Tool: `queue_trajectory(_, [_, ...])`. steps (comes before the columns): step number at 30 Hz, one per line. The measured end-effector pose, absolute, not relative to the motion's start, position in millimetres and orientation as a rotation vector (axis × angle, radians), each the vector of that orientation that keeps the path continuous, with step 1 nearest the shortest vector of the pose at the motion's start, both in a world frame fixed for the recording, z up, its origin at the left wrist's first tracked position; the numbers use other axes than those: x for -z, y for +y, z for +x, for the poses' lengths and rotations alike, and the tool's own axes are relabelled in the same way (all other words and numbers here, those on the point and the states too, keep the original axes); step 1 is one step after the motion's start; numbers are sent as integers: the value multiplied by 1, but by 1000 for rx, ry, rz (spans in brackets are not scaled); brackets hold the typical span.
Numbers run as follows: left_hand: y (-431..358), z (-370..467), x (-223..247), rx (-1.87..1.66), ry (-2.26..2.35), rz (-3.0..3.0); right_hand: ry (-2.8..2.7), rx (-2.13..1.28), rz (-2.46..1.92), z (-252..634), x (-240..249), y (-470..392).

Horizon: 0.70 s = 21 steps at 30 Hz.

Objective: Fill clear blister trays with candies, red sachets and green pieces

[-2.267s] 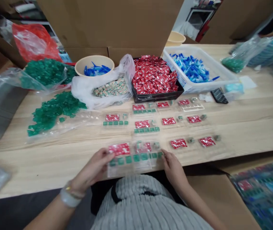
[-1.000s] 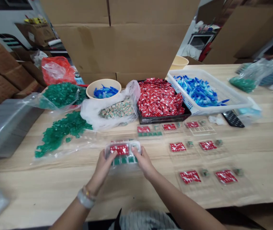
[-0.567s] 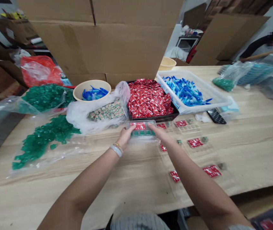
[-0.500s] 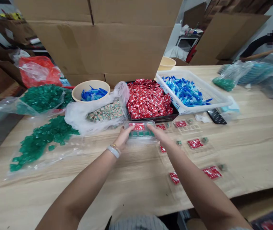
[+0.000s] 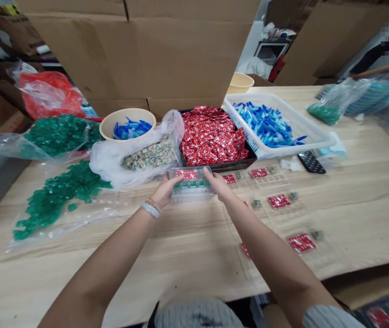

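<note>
Between my two hands is a clear plastic tray, with a red sachet and a row of green pieces in its compartments. My left hand grips its left end, thumb on top. At the right end my right hand holds it the same way. Whether more trays are stacked under it I cannot tell. Right of my right hand, several clear trays lie on the table, each with a red sachet and a small patterned packet. Just behind my hands stands a black box heaped with red sachets.
Green pieces lie on plastic film at left. A white bag of small packets and a cream bowl of blue items stand behind. A white basket holds more blue pieces. Cardboard rises at the back. A person's arm shows far right.
My hands have shifted slightly left with the tray between them. Both hands keep their hold on its ends. The view has tilted a little.
</note>
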<state>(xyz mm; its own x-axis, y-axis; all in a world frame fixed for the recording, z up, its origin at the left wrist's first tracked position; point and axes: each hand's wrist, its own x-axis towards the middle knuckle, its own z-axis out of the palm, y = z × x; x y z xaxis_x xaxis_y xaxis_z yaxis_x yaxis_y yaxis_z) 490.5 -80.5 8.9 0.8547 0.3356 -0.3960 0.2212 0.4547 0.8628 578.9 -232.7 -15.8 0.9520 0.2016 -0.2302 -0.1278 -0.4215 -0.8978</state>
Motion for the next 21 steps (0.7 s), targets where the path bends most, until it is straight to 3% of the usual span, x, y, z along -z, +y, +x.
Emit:
queue_trajectory(3, [-81, 482, -10, -99, 577, 1140, -69, -318, -2119, 570, 3, -246])
queue_trajectory(8, [-60, 408, -5, -364, 571, 1549, -337, 300, -2247, 526, -30, -254])
queue_trajectory(14, [20, 267, 15, -698, 842, 2268, -1273, -124, -2022, 425, -11, -129])
queue_trajectory(18, [72, 229, 29, -706, 876, 2517, -1545, -200, -2381, 394, 20, -39])
queue_trajectory(21, [110, 235, 30, -788, 973, 2497, -1562, -182, -2543, 400, 34, -24])
